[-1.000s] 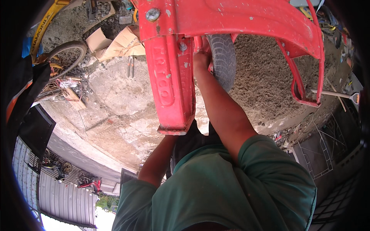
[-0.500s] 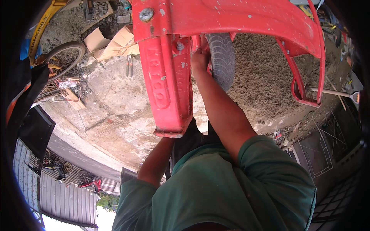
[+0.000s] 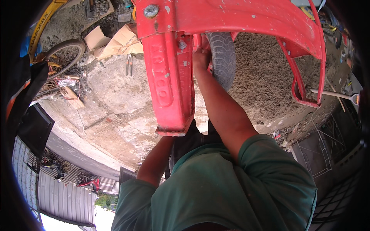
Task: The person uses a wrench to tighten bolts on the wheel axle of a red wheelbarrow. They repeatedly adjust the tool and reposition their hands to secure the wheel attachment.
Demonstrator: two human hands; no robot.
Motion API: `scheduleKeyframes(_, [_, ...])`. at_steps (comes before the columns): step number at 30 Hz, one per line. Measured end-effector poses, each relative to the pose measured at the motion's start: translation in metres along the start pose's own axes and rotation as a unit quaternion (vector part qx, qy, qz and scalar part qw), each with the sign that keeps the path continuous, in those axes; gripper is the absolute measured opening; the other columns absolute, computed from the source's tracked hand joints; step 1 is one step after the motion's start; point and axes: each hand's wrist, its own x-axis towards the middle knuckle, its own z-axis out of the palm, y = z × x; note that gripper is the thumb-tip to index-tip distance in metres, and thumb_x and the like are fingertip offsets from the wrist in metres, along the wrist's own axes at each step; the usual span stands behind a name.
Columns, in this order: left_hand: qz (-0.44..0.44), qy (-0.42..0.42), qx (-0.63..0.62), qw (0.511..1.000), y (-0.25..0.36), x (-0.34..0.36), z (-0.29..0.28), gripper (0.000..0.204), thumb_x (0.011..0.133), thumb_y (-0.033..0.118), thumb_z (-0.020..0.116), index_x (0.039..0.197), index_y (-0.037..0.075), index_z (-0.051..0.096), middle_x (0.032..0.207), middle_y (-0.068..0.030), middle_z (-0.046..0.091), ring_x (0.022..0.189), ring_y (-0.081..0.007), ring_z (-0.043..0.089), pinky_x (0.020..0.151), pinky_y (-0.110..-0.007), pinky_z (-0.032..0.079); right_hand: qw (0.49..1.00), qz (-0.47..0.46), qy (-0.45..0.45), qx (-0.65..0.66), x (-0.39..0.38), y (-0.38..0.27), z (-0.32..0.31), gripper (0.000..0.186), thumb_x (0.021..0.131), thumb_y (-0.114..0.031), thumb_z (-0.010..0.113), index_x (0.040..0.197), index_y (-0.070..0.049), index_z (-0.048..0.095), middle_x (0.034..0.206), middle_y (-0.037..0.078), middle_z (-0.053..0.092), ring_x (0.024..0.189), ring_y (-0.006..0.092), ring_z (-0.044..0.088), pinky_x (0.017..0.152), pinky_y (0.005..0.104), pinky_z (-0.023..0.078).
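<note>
A red-painted metal frame [image 3: 163, 73] with chipped paint and a bolt head hangs over the upper middle of the head view. Beside it stands a wheel with a black treaded tyre [image 3: 223, 59] and a red rim. My right hand [image 3: 201, 61] reaches up between the frame's box-shaped beam and the tyre, close by the red rim. Its fingers look curled, but their tips and whatever they hold are hidden. My left forearm [image 3: 156, 161] goes up behind the lower end of the beam, which hides the left hand.
Broken concrete and a bed of gravel [image 3: 262, 77] lie beneath. Long-handled pliers or cutters [image 3: 129, 64] and torn cardboard [image 3: 115, 42] are left of the frame, near a bicycle wheel [image 3: 71, 46]. A wooden-handled shovel [image 3: 335, 93] lies at right, past a bent red bracket [image 3: 298, 88].
The red frame's beam has shifted slightly to the right in the picture, its lower end a little higher. My right hand stays beside the wheel rim with barely any movement.
</note>
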Motion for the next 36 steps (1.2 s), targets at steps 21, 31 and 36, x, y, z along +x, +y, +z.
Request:
scheduleKeyframes(21, [0.003,0.032,0.005,0.999,0.007,0.001,-0.002,0.036,0.095,0.027,0.051,0.127,0.012,0.059,0.111,-0.0277,0.064,0.103,-0.0482,0.061,0.087,-0.059,0.048,0.991,-0.08,0.043,0.097,-0.018,-0.04,-0.031,0.038,0.094,-0.008,0.048,0.131,-0.003,0.052,0.123,0.019,0.058,0.103,0.0344,0.059,0.088,0.0405,0.046])
scheduleKeyframes(31, [0.038,0.042,-0.042,0.998,-0.013,0.004,0.018,0.036,0.094,0.024,0.053,0.128,0.014,0.059,0.112,-0.0249,0.066,0.104,-0.048,0.062,0.088,-0.057,0.049,0.998,0.031,-0.007,0.057,-0.014,-0.006,-0.005,0.023,0.094,-0.027,0.052,0.089,-0.006,0.061,0.082,0.014,0.065,0.073,0.0247,0.064,0.066,0.038,0.052])
scheduleKeyframes(36, [0.026,0.035,-0.026,0.999,-0.004,0.007,0.015,0.036,0.094,0.024,0.053,0.128,0.014,0.059,0.109,-0.0236,0.067,0.1,-0.0481,0.063,0.085,-0.057,0.051,0.986,0.007,0.058,0.159,0.002,0.024,0.012,0.023,0.097,-0.027,0.05,0.087,-0.008,0.06,0.079,0.01,0.064,0.069,0.0213,0.063,0.062,0.0354,0.05])
